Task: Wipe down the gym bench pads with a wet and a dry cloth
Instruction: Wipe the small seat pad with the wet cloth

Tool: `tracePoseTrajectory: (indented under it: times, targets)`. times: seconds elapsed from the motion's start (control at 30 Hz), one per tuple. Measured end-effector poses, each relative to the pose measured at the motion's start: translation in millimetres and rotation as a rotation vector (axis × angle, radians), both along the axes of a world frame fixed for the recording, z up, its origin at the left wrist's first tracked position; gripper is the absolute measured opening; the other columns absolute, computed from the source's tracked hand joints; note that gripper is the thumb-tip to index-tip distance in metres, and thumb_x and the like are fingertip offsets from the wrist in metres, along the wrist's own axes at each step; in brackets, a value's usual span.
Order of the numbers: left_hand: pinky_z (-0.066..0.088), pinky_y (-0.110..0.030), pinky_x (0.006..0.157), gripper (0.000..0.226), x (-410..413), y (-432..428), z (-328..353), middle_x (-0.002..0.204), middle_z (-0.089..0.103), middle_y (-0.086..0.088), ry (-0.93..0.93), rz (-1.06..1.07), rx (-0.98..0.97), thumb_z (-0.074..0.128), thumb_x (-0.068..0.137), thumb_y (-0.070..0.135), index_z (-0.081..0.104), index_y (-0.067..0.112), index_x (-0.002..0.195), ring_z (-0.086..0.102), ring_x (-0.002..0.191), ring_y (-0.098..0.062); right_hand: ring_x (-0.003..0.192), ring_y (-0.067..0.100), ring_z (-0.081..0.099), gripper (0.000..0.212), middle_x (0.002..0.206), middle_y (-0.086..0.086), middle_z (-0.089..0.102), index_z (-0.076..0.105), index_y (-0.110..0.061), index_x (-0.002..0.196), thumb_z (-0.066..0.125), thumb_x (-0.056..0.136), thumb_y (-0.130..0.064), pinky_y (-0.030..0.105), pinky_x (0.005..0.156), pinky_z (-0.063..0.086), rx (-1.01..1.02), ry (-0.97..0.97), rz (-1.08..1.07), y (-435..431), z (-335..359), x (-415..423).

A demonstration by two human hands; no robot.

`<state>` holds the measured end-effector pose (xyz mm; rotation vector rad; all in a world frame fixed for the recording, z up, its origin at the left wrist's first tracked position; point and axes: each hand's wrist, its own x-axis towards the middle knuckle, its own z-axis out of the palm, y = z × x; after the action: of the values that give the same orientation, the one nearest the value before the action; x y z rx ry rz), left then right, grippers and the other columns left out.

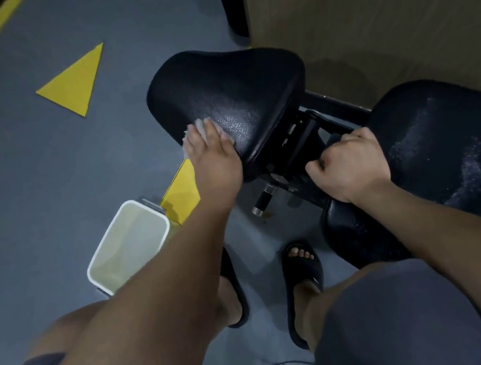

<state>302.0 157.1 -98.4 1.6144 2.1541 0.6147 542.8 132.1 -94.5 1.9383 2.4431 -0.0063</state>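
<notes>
White bin (129, 238) stands near the seat pad (229, 91).

No lettering is legible; only a yellow triangle (74, 82) marks the floor (24, 169).

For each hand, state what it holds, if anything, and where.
Left hand presses a pale cloth flat on the seat pad. Right hand is curled at the end of the long pad; whether it grips anything cannot be told.
</notes>
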Motion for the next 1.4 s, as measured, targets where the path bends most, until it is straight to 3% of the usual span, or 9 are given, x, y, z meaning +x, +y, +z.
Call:
tracePoseTrajectory:
  times: [0.23, 0.33, 0.4, 0.5, 0.67, 0.93, 1.03, 1.17, 1.4]
  targets:
    - [-0.001, -0.007, 0.107, 0.057, 19, -25, 2, 0.170, -0.001, -0.012, -0.385, 0.313, -0.018, 0.029, 0.111, 0.027, 0.010, 0.011, 0.162, -0.001, 0.156, -0.019, 0.070, 0.018, 0.050, 0.061, 0.049, -0.006, 0.048, 0.055, -0.023, 0.044, 0.030, 0.094, -0.047, 0.034, 0.095, 0.035, -0.010, -0.025, 0.003, 3, -1, 0]
    - [0.017, -0.008, 0.112, 0.058, -11, 14, -2, 0.149, 0.046, -0.015, -0.523, 0.435, -0.005, 0.027, 0.109, 0.031, 0.024, -0.003, 0.156, 0.040, 0.140, -0.024, 0.068, 0.018, 0.048, 0.061, 0.047, -0.006, 0.046, 0.052, -0.022, 0.042, 0.030, 0.094, -0.046, 0.034, 0.093, 0.034, 0.014, -0.021, 0.001, 3, -6, 0]
    - [0.028, 0.003, 0.089, 0.047, -28, 30, -2, 0.117, 0.055, 0.008, -0.626, 0.480, 0.000, 0.029, 0.111, 0.023, 0.032, 0.003, 0.154, 0.054, 0.105, -0.003, 0.066, 0.018, 0.046, 0.060, 0.046, -0.006, 0.045, 0.051, -0.022, 0.042, 0.033, 0.094, -0.046, 0.034, 0.093, 0.035, 0.023, -0.013, -0.005, 2, -8, 0]
    - [0.030, -0.006, 0.093, 0.040, -31, 23, -5, 0.114, 0.049, 0.020, -0.742, 0.514, 0.068, 0.035, 0.111, 0.017, 0.042, 0.018, 0.149, 0.047, 0.088, 0.018, 0.065, 0.019, 0.045, 0.059, 0.046, -0.005, 0.045, 0.052, -0.021, 0.042, 0.035, 0.093, -0.046, 0.036, 0.094, 0.037, 0.030, 0.003, -0.006, 2, -8, -1]
    - [0.035, -0.006, 0.075, 0.034, 6, -14, -5, 0.079, 0.043, 0.012, -0.777, 0.562, 0.135, 0.034, 0.110, 0.014, 0.040, 0.030, 0.080, 0.043, 0.062, 0.008, 0.065, 0.020, 0.046, 0.058, 0.046, -0.003, 0.045, 0.054, -0.020, 0.044, 0.035, 0.092, -0.045, 0.040, 0.096, 0.040, 0.047, 0.012, -0.011, 1, -8, -4]
    - [0.047, -0.031, 0.077, 0.032, -10, -73, 29, 0.089, 0.063, 0.010, -0.720, 0.167, -0.130, 0.039, 0.106, 0.049, 0.063, 0.029, 0.101, 0.056, 0.078, -0.012, 0.080, 0.019, 0.055, 0.061, 0.060, -0.004, 0.056, 0.061, -0.023, 0.053, 0.024, 0.095, -0.048, 0.038, 0.100, 0.035, -0.133, -0.083, 0.009, 3, 12, -5]
    - [0.049, -0.033, 0.093, 0.053, -9, -89, 57, 0.128, 0.062, 0.003, -0.475, 0.086, -0.211, 0.052, 0.102, 0.040, 0.035, 0.016, 0.145, 0.062, 0.115, -0.019, 0.094, 0.021, 0.055, 0.052, 0.070, -0.002, 0.058, 0.055, -0.024, 0.057, 0.030, 0.099, -0.043, 0.037, 0.103, 0.031, -0.286, 0.079, -0.001, 5, 28, 0]
    - [0.051, -0.031, 0.076, 0.020, 11, -94, 97, 0.097, 0.066, 0.003, -0.575, 0.068, -0.123, 0.065, 0.091, 0.018, 0.056, 0.011, 0.107, 0.066, 0.093, -0.017, 0.108, 0.023, 0.052, 0.047, 0.090, 0.002, 0.062, 0.064, -0.018, 0.071, 0.038, 0.104, -0.039, 0.039, 0.104, 0.036, -0.334, 0.353, -0.075, -9, 59, 5]
    - [0.056, -0.047, 0.098, 0.028, 62, -86, 134, 0.107, 0.077, -0.006, -0.849, -0.222, -0.268, 0.071, 0.084, 0.018, 0.071, 0.020, 0.111, 0.073, 0.105, -0.024, 0.116, 0.004, 0.058, 0.024, 0.123, -0.013, 0.065, 0.067, -0.038, 0.117, 0.053, 0.102, -0.051, 0.026, 0.100, 0.043, -0.433, 1.119, -0.210, -45, 107, 25]
